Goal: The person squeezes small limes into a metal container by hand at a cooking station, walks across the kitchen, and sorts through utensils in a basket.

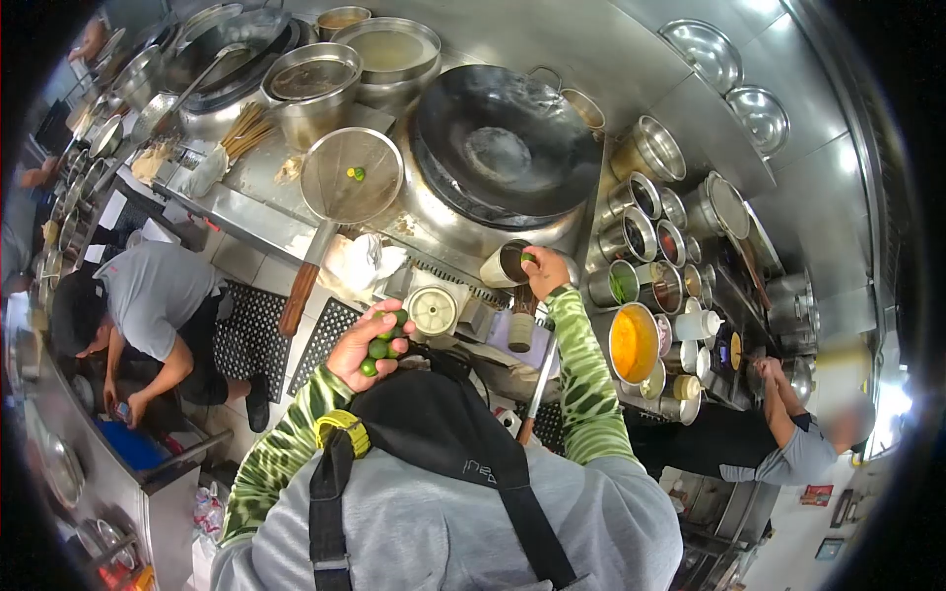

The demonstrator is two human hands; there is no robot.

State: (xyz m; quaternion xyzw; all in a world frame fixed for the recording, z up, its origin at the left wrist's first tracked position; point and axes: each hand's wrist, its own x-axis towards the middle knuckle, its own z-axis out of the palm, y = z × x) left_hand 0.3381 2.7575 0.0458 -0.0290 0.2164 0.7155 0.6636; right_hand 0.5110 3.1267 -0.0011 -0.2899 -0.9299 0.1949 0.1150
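My left hand (pixel 360 347) is cupped around several small green limes (pixel 379 349), held in front of my chest. My right hand (pixel 548 273) has its fingers closed on one green lime (pixel 528 258), just at the rim of a dark-bottomed metal pot (pixel 507 264). To the upper left of my hands, a round mesh strainer (pixel 340 197) with a wooden handle lies on the stove edge, with small yellow-green pieces (pixel 356 174) in it. Behind my right hand sits a large black wok (pixel 498 148).
Metal pots (pixel 315 84) stand at the back left. On the right are several containers, one with orange liquid (pixel 633 342), and squeeze bottles (pixel 698 325). One person (pixel 163 300) bends at the left; another person (pixel 788 433) stands at the right.
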